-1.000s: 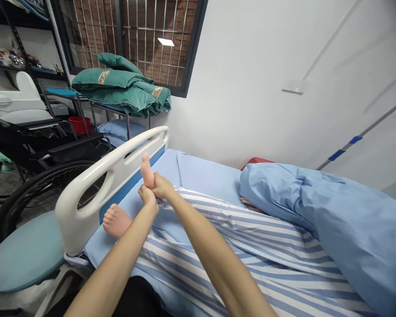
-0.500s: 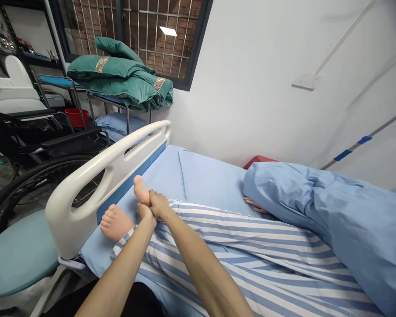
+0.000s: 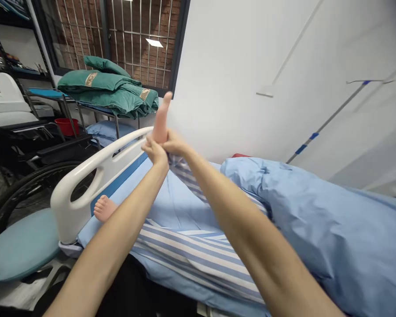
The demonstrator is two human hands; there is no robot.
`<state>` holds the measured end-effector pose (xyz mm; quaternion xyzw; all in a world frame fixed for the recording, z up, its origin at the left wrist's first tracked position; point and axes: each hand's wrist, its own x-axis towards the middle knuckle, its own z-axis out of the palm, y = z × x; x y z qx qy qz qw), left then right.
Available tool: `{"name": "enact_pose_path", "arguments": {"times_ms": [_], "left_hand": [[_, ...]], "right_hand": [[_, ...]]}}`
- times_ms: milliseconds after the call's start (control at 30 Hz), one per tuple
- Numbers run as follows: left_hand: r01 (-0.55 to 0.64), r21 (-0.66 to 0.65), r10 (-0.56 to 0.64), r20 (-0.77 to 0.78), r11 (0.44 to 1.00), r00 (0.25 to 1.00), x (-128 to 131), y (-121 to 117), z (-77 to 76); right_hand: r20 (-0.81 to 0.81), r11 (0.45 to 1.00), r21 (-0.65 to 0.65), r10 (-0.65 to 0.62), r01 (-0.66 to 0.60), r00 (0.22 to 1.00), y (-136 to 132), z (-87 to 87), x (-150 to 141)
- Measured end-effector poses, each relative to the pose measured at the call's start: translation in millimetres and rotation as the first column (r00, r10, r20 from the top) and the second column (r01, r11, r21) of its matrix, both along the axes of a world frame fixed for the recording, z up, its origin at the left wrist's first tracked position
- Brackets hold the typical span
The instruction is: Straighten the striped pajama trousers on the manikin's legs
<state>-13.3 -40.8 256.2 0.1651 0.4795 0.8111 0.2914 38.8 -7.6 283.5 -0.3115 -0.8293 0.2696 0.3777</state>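
Observation:
My left hand (image 3: pixel 156 152) is closed round the heel end of a raised foot (image 3: pixel 161 121), which looks like a manikin's. My right hand (image 3: pixel 175 143) wraps the ankle of the same leg from the other side. Some fingers are blurred or hidden. The foot points up, well above the mattress, and its striped trouser leg (image 3: pixel 189 178) slants up from the bed. The other foot (image 3: pixel 104 208) rests on the light blue sheet, toes up, with its striped trouser leg (image 3: pixel 191 253) flat on the bed, partly behind my left forearm.
A white footboard (image 3: pixel 64 193) closes the bed's left end. Beyond it stand a wheelchair (image 3: pixel 33 176) and a teal round-ended board (image 3: pixel 23 244). Green folded bedding (image 3: pixel 119 94) lies on a chair by the barred window. A blue quilt (image 3: pixel 303 211) covers the bed's right side; a pole (image 3: pixel 333 116) rises behind.
Both hands have lifted the far foot off the bed, and its leg now slopes upward. The other foot stays down. My view has shifted somewhat to the right.

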Motion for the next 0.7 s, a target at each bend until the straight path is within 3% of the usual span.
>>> {"name": "enact_pose_path", "arguments": {"times_ms": [100, 200, 267, 333, 400, 500, 600, 700], "left_hand": [[0.087, 0.135, -0.075, -0.094, 0.987, 0.993, 36.2, -7.1, 57.4], [0.184, 0.229, -0.139, -0.197, 0.956, 0.97, 71.7, -20.4, 103.5], [0.231, 0.255, -0.164, -0.258, 0.939, 0.952, 88.4, -28.1, 122.6], [0.267, 0.261, -0.186, -0.299, 0.928, 0.936, 95.1, -31.8, 130.2], [0.278, 0.252, -0.196, -0.307, 0.927, 0.931, 90.4, -29.8, 126.2], [0.258, 0.209, -0.194, -0.284, 0.943, 0.939, 64.6, -17.8, 101.7], [0.24, 0.097, -0.213, -0.227, 0.966, 0.95, 25.7, -0.9, 60.3], [0.232, -0.034, -0.235, -0.153, 0.972, 0.96, -14.7, 12.9, 7.8]], "right_hand": [[-0.075, 0.998, 0.064, 0.023, -0.018, 0.997, -9.9, 62.3, 45.0], [-0.131, 0.994, 0.1, -0.039, 0.052, 0.991, -29.2, 109.7, 89.1], [-0.128, 0.993, 0.096, -0.062, 0.074, 0.99, -41.7, 128.4, 109.4], [-0.113, 0.993, 0.086, -0.07, 0.08, 0.991, -48.9, 135.7, 117.8], [-0.117, 0.993, 0.09, -0.07, 0.081, 0.991, -48.2, 132.0, 113.2], [-0.137, 0.991, 0.11, -0.066, 0.081, 0.988, -32.9, 109.7, 86.9], [-0.08, 0.993, 0.088, -0.073, 0.08, 0.994, -10.4, 70.8, 47.8], [0.03, 0.995, 0.047, -0.088, 0.086, 0.996, 8.1, 18.2, 6.7]]}}
